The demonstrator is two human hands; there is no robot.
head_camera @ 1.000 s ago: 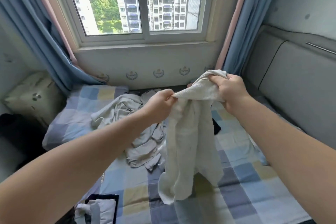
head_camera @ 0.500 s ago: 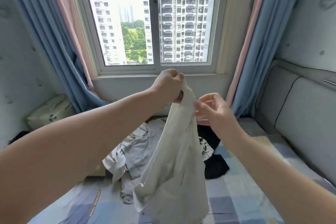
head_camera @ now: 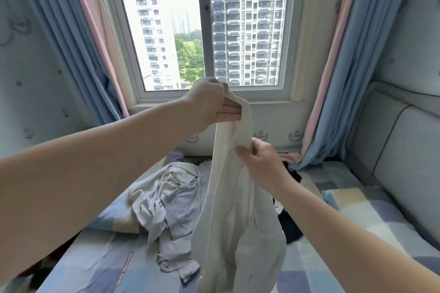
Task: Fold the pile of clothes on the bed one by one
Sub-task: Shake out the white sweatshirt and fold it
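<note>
A cream-white garment [head_camera: 234, 228] hangs in the air over the bed [head_camera: 100, 266]. My left hand [head_camera: 209, 104] grips its top edge at window-sill height. Lower down, my right hand [head_camera: 260, 164] pinches the garment's right edge. Behind the garment a crumpled pile of pale grey clothes [head_camera: 169, 202] lies on the checked sheet. A black garment [head_camera: 289, 223] lies to the right of the pile, partly hidden by the hanging cloth and my right arm.
A window [head_camera: 204, 28] with blue and pink curtains [head_camera: 342, 74] fills the far wall. A grey padded headboard [head_camera: 404, 159] runs along the right side. A pillow [head_camera: 112, 219] lies at the bed's left, under the pile's edge.
My left hand has lifted the garment's top edge higher. My right hand let go of the top, slid down and now pinches the garment's side. The view has tilted upward.
</note>
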